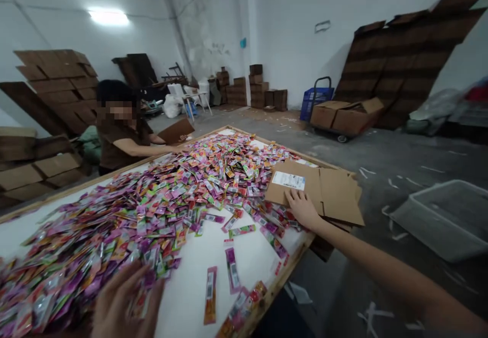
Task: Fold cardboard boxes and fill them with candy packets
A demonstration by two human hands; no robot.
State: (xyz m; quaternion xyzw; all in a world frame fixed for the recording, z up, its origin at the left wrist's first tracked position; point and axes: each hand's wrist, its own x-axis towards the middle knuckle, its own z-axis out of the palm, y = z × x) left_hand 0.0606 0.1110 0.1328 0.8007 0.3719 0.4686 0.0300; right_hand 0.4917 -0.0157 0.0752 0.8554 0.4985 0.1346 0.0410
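Observation:
My right hand [302, 208] grips the near edge of a brown cardboard box [314, 183], its fingers lying over the top beside a white label [288, 180]. The box looks folded flat and rests over the table's right edge, partly on the packets; my thumb is hidden. My left hand [127, 300], blurred, is at the lower left above the heap of small purple, pink and orange stick packets [152, 211]. Its fingers are apart, and nothing shows between them. Several loose packets, among them an orange one [210, 295], lie on the white tabletop [190, 282].
A wooden rim [280, 272] borders the table. Across it, a person [122, 129] reaches toward the heap beside a cardboard piece [177, 131]. A clear plastic bin [442, 221] stands on the floor at right. Farther back are a trolley with cartons [345, 117] and stacked boxes [57, 81].

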